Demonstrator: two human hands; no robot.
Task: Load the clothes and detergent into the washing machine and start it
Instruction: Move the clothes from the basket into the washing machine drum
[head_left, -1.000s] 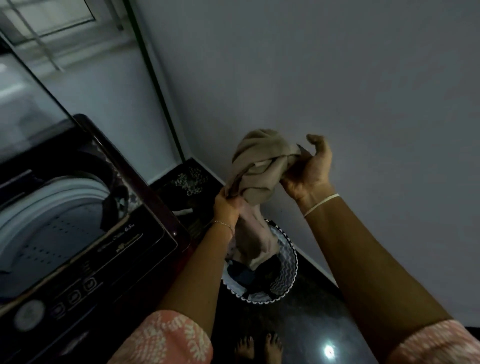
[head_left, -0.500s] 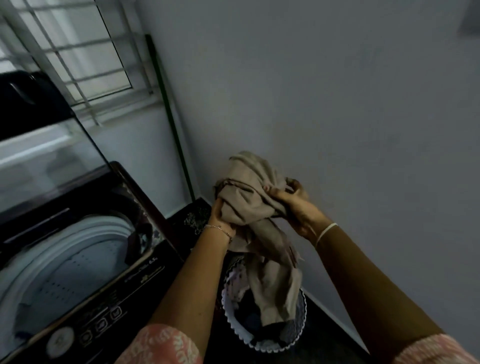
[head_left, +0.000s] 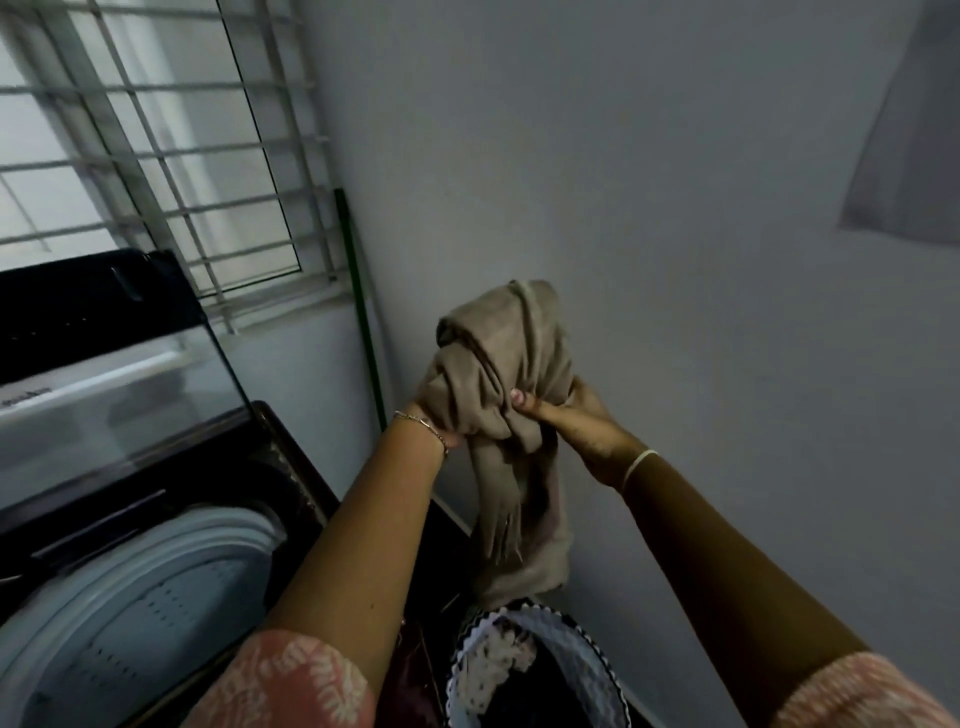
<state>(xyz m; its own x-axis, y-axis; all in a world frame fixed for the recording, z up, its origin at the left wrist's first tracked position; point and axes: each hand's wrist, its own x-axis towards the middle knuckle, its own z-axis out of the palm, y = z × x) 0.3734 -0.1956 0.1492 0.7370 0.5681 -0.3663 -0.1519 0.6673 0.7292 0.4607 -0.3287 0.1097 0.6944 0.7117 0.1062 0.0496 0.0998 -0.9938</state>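
Observation:
A beige garment (head_left: 501, 374) is bunched up in front of me, its tail hanging down toward the laundry basket (head_left: 587, 654) on the floor. My left hand (head_left: 436, 426) grips the bundle from the left, mostly hidden behind the cloth. My right hand (head_left: 571, 421) clutches it from the right, thumb pressed on the folds. The top-loading washing machine (head_left: 291, 462) stands at the left with its glass lid (head_left: 119, 379) raised. Its white drum (head_left: 156, 592) looks bare where I can see it. No detergent is in view.
A barred window (head_left: 156, 145) sits behind the machine. A green pole (head_left: 363, 317) leans in the corner beside the grey wall (head_left: 675, 208). The basket holds dark and patterned clothes (head_left: 498, 670) between the machine and the wall.
Both hands have lifted the beige garment higher out of the basket and gathered it tighter. My view has tilted up, showing more window and lid.

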